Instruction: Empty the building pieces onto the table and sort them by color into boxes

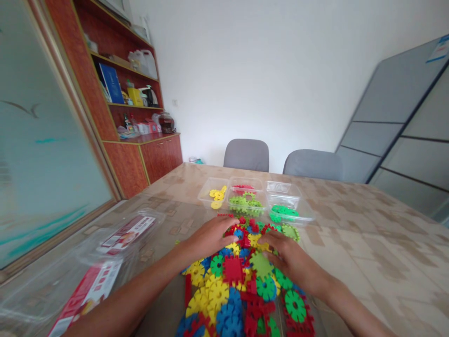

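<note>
Left hand (210, 238): palm down, fingers spread flat on the far left edge of the pile, tips on red and blue pieces. It grips nothing that shows.
Right hand (293, 263): palm down on the far right of the pile, fingers curled inward over yellow and green pieces. Whether it pinches one cannot be told.
Table (368, 243): marbled beige top that carries everything below.
Pile (233, 299): heap of toothed plastic pieces in red, yellow, blue and green. Its long axis runs from the person's body away toward the tubs. Both hands sit at its far end, apart, with red pieces between them.
Wrapper (119, 234): clear packaging with red-and-white card, left of the left forearm and apart from the pile.
Tubs: clear, clustered just beyond the pile, straight ahead of the fingertips.
Yellow tub (206, 196): far left of the cluster, nearer the left hand.
Light-green tub (230, 206): middle, between the hands' lines.
Green tub (308, 215): right, nearer the right hand.
</note>
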Motion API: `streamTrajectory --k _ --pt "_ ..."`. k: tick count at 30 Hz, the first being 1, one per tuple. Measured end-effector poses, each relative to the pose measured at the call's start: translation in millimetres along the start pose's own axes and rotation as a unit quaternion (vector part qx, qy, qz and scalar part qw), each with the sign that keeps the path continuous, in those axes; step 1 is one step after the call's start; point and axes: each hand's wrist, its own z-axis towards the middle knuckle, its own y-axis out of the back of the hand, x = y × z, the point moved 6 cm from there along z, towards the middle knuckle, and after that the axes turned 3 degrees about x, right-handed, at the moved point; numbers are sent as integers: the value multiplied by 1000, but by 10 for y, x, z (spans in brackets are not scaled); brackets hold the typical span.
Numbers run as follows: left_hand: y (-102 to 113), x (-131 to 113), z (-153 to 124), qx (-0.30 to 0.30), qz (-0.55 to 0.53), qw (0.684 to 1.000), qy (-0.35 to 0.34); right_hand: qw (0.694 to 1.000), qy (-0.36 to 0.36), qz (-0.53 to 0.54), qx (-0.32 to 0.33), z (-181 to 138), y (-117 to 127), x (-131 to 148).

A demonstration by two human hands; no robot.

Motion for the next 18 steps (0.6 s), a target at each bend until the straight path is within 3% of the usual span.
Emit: streamTrajectory --k 3,9,18 --pt "-47 -3 9 -20 4 1000 6 1000 -7 -11 6 -2 14 -36" --pt "-84 -29 26 -30 3 1000 7 994 -37 -84 -58 -6 171 -402" --pt "89 -105 -5 -20 26 999 -15 981 -65 -183 -20 25 -78 -515"
